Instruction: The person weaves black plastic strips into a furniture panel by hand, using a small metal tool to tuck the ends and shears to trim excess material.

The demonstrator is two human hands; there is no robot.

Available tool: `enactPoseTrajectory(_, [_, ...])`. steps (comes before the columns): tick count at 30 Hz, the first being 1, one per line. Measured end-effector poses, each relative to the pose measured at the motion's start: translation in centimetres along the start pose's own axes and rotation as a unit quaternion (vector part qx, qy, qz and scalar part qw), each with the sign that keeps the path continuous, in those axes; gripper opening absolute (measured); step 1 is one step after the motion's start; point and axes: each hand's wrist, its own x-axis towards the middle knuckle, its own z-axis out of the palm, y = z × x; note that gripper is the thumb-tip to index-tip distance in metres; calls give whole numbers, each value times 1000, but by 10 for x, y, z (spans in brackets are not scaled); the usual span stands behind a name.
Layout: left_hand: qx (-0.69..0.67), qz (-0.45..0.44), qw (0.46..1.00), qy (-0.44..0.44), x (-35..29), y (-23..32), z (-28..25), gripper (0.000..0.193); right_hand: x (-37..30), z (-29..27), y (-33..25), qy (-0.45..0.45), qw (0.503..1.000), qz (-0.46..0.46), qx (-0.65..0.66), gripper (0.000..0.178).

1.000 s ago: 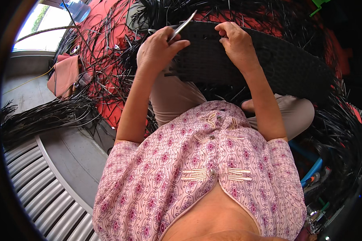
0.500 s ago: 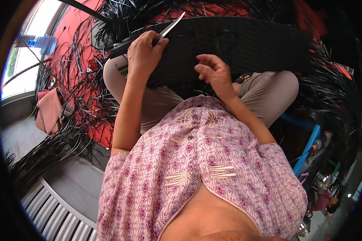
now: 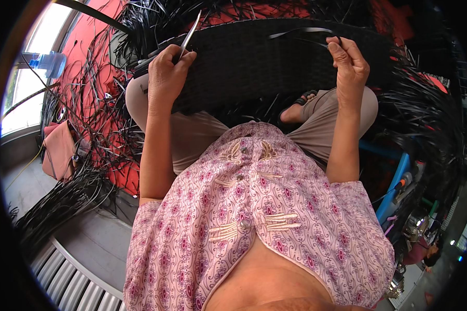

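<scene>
Across my crossed legs lies a large black woven panel point(image 3: 233, 72), curved along its far edge. My left hand point(image 3: 167, 78) is closed round a slim pointed knife point(image 3: 192, 33) over the panel's left end. The blade points up and away, and the handle is hidden in my fist. Over the right part of the panel, my right hand point(image 3: 351, 72) pinches a thin black strip point(image 3: 298, 31) between thumb and fingers. That strip arcs leftward above the weave, shiny at its loose end. Whether it is still joined to the panel I cannot tell.
Loose black strips point(image 3: 425, 116) are heaped at the right and scattered over the red floor point(image 3: 120, 168) at left. A pink bag point(image 3: 59, 150), a clear blue water jug point(image 3: 52, 64) and a slatted metal seat point(image 3: 83, 277) are on the left. A blue frame point(image 3: 394, 186) stands right.
My right hand has moved right and farther out from the panel's middle, and a black strip now shows in its pinch. My left hand with the knife has shifted slightly left.
</scene>
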Motion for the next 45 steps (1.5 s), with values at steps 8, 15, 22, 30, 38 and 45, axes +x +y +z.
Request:
enactPoseTrajectory(8, [-108, -50, 990, 71, -15, -32, -49, 20, 20, 35, -6, -13, 939, -236, -249, 14])
enactPoseTrajectory(15, [-199, -78, 970, 112, -34, -83, -90, 20, 26, 38, 1, -261, 962, 81, 1, 36])
enactPoseTrajectory(22, [-194, -71, 973, 103, -31, -89, -89, 20, 48, 24, -8, -356, 931, 33, -78, 40])
enactPoseTrajectory(30, [-226, -86, 967, 81, -36, -87, -90, 16, 68, 55, 23, -116, 820, -428, -362, 22])
enactPoseTrajectory(38, [-256, -91, 957, 103, -48, -92, -86, 13, 60, 70, 53, 18, 833, -424, -355, 14])
enactPoseTrajectory(45, [-150, -105, 923, 339, -59, -120, -158, 14, 24, 74, 50, -78, 853, -409, -315, 19])
